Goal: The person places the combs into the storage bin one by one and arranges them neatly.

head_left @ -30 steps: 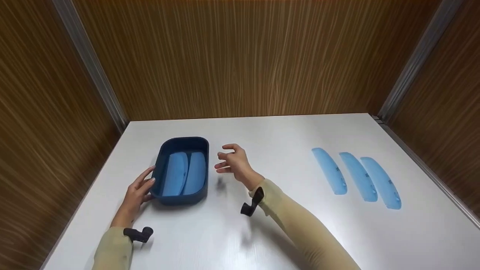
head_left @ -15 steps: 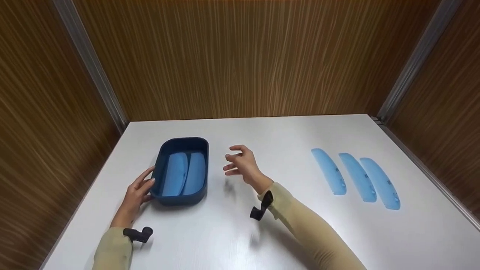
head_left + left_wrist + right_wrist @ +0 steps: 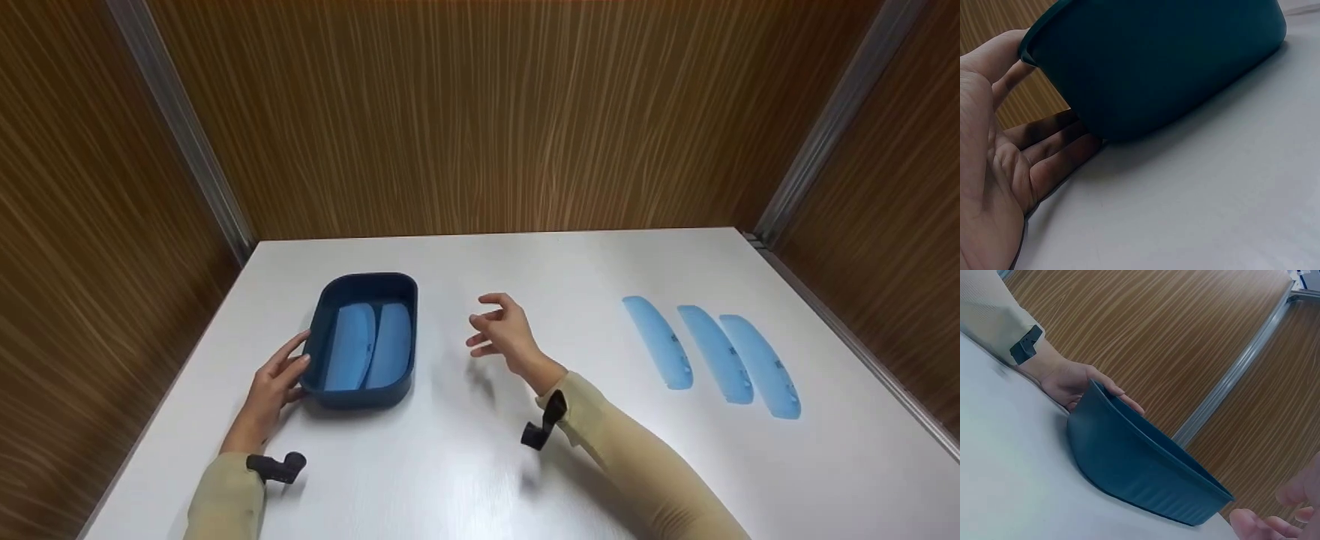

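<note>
A dark blue, rounded rectangular plastic bin (image 3: 360,399) stands on the left of the white table. Inside lie two light blue curved flat pieces, a left piece (image 3: 351,346) and a right piece (image 3: 391,345), side by side. My left hand (image 3: 268,391) rests against the bin's left side. In the left wrist view, its thumb reaches the rim and other fingers (image 3: 1053,149) touch the wall low down. To the right of the bin my right hand (image 3: 511,334) hovers over the table, fingers loosely bent, holding nothing. In the right wrist view its fingertips (image 3: 1249,523) show at the edge.
On the table's right side lie three more light blue curved pieces in a row: one (image 3: 660,343), another (image 3: 716,354) and the outermost (image 3: 761,366). Wood-grain panels (image 3: 480,120) with metal corner strips enclose the white table (image 3: 420,480) at the back and sides.
My right hand has moved to the right, away from the bin, with nothing in it. The left hand, the bin and the blue pieces keep their places.
</note>
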Available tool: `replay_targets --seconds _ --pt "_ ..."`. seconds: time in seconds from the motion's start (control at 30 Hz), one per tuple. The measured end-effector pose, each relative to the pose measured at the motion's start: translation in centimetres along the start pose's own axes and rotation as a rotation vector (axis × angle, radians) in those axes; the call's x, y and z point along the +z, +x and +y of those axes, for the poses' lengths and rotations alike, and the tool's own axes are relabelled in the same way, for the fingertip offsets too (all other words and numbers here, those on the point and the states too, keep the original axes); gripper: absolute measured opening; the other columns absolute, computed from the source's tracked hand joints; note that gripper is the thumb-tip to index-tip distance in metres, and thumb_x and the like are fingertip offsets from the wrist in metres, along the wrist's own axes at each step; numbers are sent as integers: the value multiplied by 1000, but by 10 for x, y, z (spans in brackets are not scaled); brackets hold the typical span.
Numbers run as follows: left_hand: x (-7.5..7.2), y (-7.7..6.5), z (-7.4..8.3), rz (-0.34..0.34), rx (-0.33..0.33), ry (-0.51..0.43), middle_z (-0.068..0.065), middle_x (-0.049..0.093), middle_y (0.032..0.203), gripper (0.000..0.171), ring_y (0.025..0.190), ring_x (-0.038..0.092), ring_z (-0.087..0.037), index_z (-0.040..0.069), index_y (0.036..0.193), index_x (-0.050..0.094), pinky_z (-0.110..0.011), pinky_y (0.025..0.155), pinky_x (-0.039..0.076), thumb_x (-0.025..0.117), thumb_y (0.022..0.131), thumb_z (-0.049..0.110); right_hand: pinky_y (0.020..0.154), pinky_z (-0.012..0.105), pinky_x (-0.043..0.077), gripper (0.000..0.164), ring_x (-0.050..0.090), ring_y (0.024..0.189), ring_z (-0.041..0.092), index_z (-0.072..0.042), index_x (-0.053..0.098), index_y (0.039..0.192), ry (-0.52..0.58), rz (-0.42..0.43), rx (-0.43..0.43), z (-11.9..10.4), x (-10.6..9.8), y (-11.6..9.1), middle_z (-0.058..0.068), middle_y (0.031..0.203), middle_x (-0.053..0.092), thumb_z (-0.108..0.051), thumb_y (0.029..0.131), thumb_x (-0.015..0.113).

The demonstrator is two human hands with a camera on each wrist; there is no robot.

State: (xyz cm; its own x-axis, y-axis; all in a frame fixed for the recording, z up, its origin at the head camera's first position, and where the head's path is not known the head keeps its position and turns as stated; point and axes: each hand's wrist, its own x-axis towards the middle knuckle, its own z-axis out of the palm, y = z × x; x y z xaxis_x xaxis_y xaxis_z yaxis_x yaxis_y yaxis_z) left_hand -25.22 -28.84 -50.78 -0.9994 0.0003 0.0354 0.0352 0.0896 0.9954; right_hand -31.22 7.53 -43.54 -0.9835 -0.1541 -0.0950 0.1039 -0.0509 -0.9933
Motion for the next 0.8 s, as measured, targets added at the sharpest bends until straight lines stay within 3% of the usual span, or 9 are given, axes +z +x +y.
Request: replay_targets --seconds 0.33,0.8 --pt "1 -1 1 5 -6 31 -19 43 137 54 126 41 -32 28 145 34 -36 86 46 53 95 37 54 37 53 41 65 64 27 -8 47 125 -16 31 6 2 -21 -3 17 101 54 -5 87 62" --pt "1 -1 -1 7 -11 33 -16 43 137 53 123 43 -31 30 144 35 -31 83 47 53 94 39 56 39 54 41 65 65 26 -8 48 125 -51 71 14 5 -48 -9 17 101 54 -6 87 63"
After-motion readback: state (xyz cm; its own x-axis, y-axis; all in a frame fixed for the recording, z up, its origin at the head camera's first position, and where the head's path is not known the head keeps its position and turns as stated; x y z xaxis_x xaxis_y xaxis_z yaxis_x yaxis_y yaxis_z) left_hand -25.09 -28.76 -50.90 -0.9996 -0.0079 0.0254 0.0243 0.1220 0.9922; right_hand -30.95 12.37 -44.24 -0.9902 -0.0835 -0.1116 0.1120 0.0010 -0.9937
